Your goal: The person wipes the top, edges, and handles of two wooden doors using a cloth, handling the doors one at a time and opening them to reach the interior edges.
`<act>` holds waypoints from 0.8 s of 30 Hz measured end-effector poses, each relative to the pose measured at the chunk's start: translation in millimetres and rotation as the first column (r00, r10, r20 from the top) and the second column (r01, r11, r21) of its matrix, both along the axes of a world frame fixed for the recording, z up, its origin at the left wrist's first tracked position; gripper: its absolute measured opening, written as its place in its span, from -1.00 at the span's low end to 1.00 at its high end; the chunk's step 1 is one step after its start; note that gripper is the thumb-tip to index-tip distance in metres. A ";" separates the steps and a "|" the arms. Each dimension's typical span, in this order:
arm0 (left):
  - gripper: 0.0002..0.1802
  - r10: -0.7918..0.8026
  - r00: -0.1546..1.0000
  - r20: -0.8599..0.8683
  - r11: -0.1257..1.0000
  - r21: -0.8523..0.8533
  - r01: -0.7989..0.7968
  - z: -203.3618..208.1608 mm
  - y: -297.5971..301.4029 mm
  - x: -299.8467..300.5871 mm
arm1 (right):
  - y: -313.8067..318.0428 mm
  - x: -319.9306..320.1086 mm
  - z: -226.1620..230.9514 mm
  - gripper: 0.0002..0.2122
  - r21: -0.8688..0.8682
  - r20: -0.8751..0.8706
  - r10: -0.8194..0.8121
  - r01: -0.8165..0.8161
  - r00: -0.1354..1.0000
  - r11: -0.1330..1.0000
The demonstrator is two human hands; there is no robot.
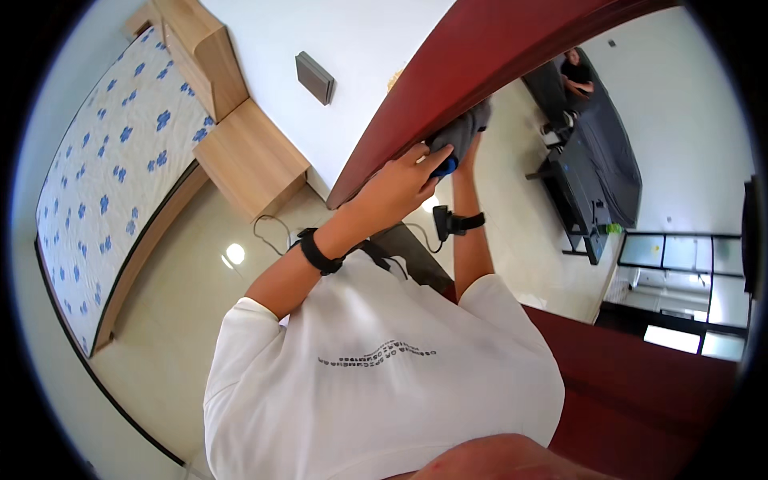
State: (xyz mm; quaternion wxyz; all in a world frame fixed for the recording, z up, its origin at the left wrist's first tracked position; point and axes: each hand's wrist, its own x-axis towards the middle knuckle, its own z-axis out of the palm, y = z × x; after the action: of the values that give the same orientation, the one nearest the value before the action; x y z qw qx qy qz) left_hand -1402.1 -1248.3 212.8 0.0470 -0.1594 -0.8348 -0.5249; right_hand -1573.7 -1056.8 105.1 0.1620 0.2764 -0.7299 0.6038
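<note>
My left hand is raised against the edge of a dark red panel. Its fingers are bent around a soft-looking dark grey thing with a bright blue part showing between finger and thumb; its exact kind is hard to make out. On the other side of the grey thing is my right hand, its fingers mostly hidden behind it. Black straps circle both wrists, and a small black device sits on the right one.
At the left are a bed with a blue-flowered mattress and a wooden nightstand. A grey wall box hangs beyond it. Across the room, a person is near a black table. Thin cables hang by my arms.
</note>
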 end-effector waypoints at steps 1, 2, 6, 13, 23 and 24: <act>-0.47 0.041 0.998 -0.039 0.999 0.009 -0.041 0.1 10.5 -5.2 | 0.1 -13.4 9.3 -0.62 -0.233 0.142 0.142 -0.106 0.980 0.967; -0.45 0.084 0.994 -0.067 0.996 0.009 -0.083 -2.9 9.6 -4.2 | -12.6 -10.0 21.0 -0.62 -0.247 0.156 0.170 -0.129 0.973 0.961; -0.44 0.236 0.965 -0.112 0.972 0.044 -0.233 -20.8 33.8 -20.6 | -14.5 -33.6 43.2 -0.49 0.009 -0.065 -0.060 0.061 0.996 0.998; -0.50 0.490 0.863 -0.119 0.850 -0.156 -0.504 -71.6 60.9 -20.8 | -0.3 -41.7 -62.5 -0.38 0.295 0.099 -0.089 0.056 0.991 0.954; -0.47 0.538 0.835 -0.119 0.766 -0.345 -0.542 -62.1 79.3 1.9 | -21.0 6.6 3.3 -0.59 0.331 -0.330 0.203 -0.088 0.922 0.939; -0.50 0.621 0.784 0.010 0.745 -0.319 -0.586 -24.7 71.7 9.9 | -28.8 15.3 24.3 -0.61 0.440 -0.457 0.232 -0.009 0.858 0.898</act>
State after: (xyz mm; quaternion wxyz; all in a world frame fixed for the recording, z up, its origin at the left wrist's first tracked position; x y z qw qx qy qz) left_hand -1392.1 -1176.6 188.1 0.1414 0.1449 -0.9118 -0.3573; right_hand -1558.4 -1085.6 129.4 0.2421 0.4975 -0.7567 0.3482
